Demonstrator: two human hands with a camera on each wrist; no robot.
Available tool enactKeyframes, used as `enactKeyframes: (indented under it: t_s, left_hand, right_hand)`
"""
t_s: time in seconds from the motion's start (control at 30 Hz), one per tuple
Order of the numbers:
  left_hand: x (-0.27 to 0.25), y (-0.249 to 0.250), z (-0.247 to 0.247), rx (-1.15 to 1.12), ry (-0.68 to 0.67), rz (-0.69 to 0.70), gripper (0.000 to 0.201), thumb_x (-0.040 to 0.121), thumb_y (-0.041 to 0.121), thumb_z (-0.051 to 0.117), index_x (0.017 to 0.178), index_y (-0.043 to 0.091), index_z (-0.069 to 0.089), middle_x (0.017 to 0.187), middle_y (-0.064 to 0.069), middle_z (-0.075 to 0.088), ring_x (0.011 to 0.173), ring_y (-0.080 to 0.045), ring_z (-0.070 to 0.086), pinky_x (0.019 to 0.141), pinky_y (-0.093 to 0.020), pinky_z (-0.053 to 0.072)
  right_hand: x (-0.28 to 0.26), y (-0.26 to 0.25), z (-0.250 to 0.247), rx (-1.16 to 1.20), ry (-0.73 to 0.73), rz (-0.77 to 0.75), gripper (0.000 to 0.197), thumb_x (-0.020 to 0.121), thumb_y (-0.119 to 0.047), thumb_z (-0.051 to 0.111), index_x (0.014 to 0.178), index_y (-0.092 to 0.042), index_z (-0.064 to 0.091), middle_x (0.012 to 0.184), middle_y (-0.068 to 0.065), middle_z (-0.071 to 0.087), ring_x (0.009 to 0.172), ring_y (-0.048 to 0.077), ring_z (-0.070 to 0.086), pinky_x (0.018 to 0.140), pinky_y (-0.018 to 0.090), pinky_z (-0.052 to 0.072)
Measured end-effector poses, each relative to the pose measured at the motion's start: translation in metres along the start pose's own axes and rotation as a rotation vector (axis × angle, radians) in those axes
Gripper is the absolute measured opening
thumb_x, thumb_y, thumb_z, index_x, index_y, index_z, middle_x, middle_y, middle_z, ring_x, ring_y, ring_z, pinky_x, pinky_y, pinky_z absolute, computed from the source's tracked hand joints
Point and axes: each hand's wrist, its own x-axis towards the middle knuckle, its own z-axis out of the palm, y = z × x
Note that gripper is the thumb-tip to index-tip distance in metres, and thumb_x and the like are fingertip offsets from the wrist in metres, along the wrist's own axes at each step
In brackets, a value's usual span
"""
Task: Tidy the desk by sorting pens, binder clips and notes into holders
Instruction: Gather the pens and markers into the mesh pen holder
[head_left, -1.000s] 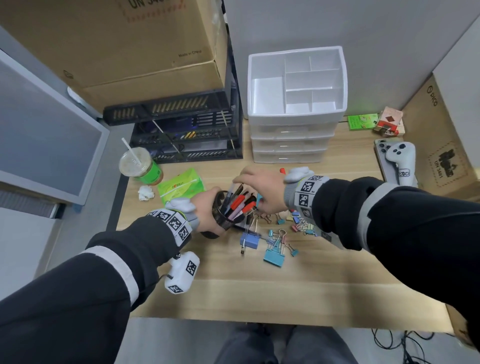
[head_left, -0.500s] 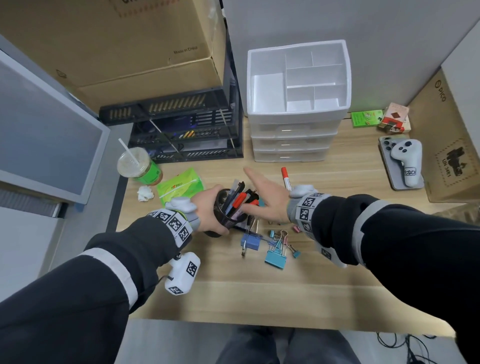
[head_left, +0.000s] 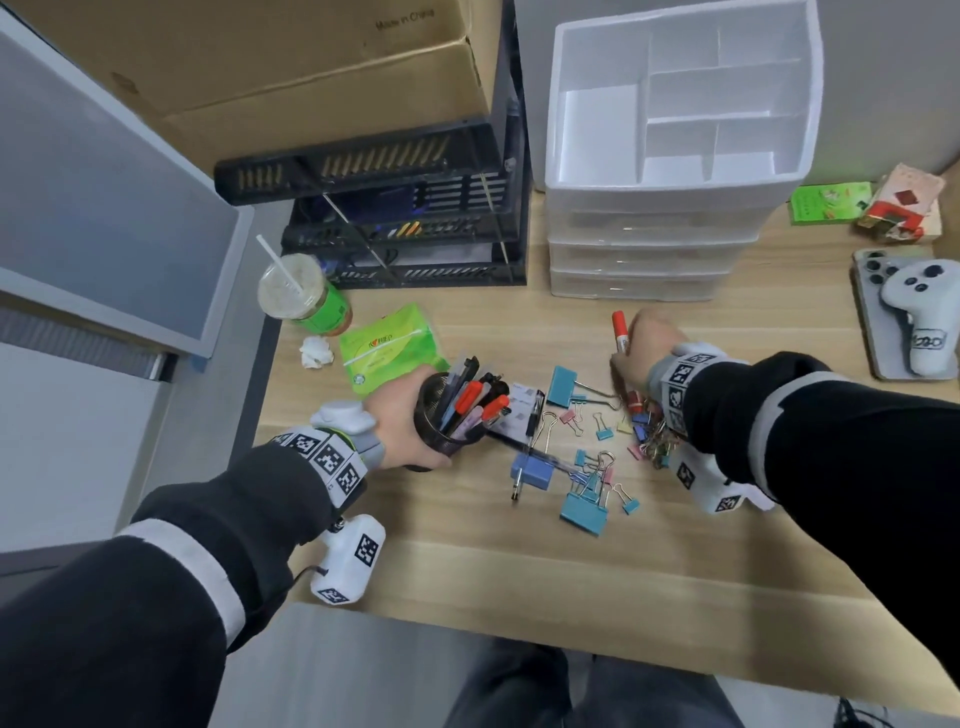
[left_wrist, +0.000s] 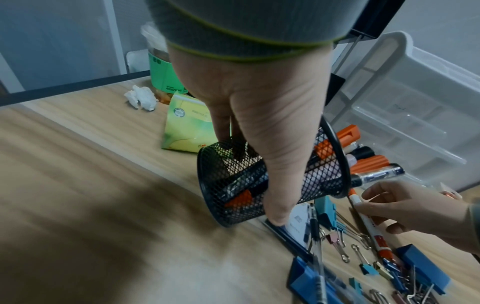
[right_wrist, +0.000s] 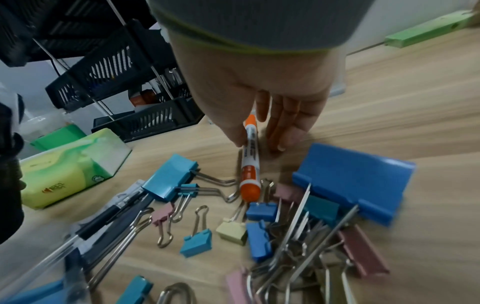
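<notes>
My left hand (head_left: 395, 415) grips a black mesh pen cup (head_left: 441, 421), tilted to the right with several red and dark pens sticking out. The left wrist view shows my left hand (left_wrist: 259, 102) with its thumb across the pen cup (left_wrist: 233, 181). My right hand (head_left: 644, 348) is further right, pinching a red marker (head_left: 619, 327) that lies on the desk. The right wrist view shows my right hand (right_wrist: 259, 82) with its thumb against the red marker (right_wrist: 250, 164) and fingertips on the wood. Binder clips (head_left: 587, 499) in blue, pink and yellow lie scattered between my hands, with a loose black pen (head_left: 532, 421) on a small note card (head_left: 519, 410).
A white drawer organiser (head_left: 649, 200) with open top compartments stands at the back. A black tray rack (head_left: 405, 218) under a cardboard box (head_left: 260, 67) is back left. A drink cup (head_left: 301, 296), tissue pack (head_left: 389, 348) and crumpled tissue (head_left: 317, 352) are left; a controller (head_left: 914, 312) is right.
My right hand left the pen cup, swung right and back, and came down on the red marker. My left hand kept hold of the tilted cup.
</notes>
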Motion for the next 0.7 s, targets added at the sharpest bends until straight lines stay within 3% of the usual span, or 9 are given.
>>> enactKeyframes:
  t_s: [0.07,0.17,0.23,0.3,0.37,0.47,0.57,0.7]
  left_hand:
    - [-0.002,-0.007,0.003,0.001,-0.01,-0.013,0.091,0.043,0.038,0.094,0.12,0.023,0.048,0.098,0.01,0.063,0.087,-0.012,0.063,0.073,-0.022,0.048]
    - [-0.005,-0.015,0.007,0.013,-0.017,-0.032,0.091,0.042,0.042,0.092,0.12,0.026,0.048,0.098,0.011,0.064,0.088,-0.013,0.065,0.077,-0.028,0.054]
    - [-0.006,-0.018,0.006,0.015,-0.024,-0.035,0.09,0.042,0.044,0.091,0.119,0.027,0.047,0.098,0.011,0.065,0.088,-0.013,0.065,0.078,-0.03,0.055]
    - [-0.006,-0.019,0.005,0.009,-0.032,-0.029,0.091,0.041,0.045,0.091,0.118,0.028,0.046,0.099,0.011,0.065,0.089,-0.012,0.065,0.078,-0.029,0.055]
    - [-0.004,-0.018,0.004,0.003,-0.037,-0.023,0.091,0.042,0.044,0.091,0.119,0.027,0.046,0.099,0.011,0.064,0.088,-0.011,0.065,0.077,-0.027,0.054]
    - [-0.004,-0.015,0.001,0.001,-0.024,-0.012,0.092,0.044,0.041,0.092,0.121,0.024,0.046,0.098,0.012,0.063,0.086,-0.011,0.063,0.074,-0.023,0.051]
    - [-0.005,-0.015,0.0,-0.002,-0.013,-0.008,0.09,0.044,0.04,0.093,0.12,0.023,0.047,0.097,0.011,0.063,0.085,-0.012,0.063,0.074,-0.023,0.05]
    - [-0.009,-0.021,0.001,0.006,-0.019,-0.027,0.09,0.041,0.044,0.092,0.117,0.025,0.046,0.096,0.011,0.064,0.085,-0.012,0.064,0.074,-0.026,0.052]
  right_hand:
    - [0.004,-0.002,0.007,-0.003,-0.034,0.029,0.032,0.085,-0.022,0.068,0.106,-0.01,0.048,0.083,0.007,0.06,0.072,0.025,0.063,0.074,0.044,0.059]
    - [0.004,-0.009,0.008,0.123,-0.005,0.029,0.023,0.09,-0.023,0.058,0.106,-0.008,0.05,0.089,0.009,0.062,0.075,0.026,0.063,0.075,0.043,0.058]
    - [0.0,-0.02,0.007,0.181,0.024,-0.081,0.017,0.094,-0.023,0.053,0.104,-0.009,0.055,0.093,0.009,0.062,0.081,0.029,0.063,0.075,0.037,0.053]
    - [-0.011,-0.031,0.006,0.172,-0.05,-0.244,0.01,0.093,-0.019,0.055,0.098,-0.012,0.059,0.093,0.007,0.062,0.085,0.029,0.062,0.074,0.036,0.051]
    - [-0.026,-0.042,0.006,0.079,-0.186,-0.454,0.013,0.085,-0.013,0.061,0.097,-0.017,0.064,0.094,-0.001,0.062,0.086,0.022,0.063,0.075,0.036,0.057]
    - [-0.052,-0.057,0.018,-0.189,-0.297,-0.772,0.028,0.082,-0.011,0.063,0.105,-0.027,0.063,0.095,-0.012,0.054,0.084,0.013,0.059,0.066,0.022,0.05]
    - [-0.067,-0.069,0.036,-0.391,-0.394,-0.871,0.037,0.081,-0.011,0.063,0.112,-0.033,0.063,0.1,-0.012,0.051,0.08,0.013,0.057,0.06,0.026,0.047]
    - [-0.074,-0.075,0.045,-0.607,-0.406,-0.879,0.017,0.094,-0.02,0.056,0.107,-0.023,0.066,0.108,-0.001,0.051,0.076,0.02,0.055,0.051,0.028,0.033]
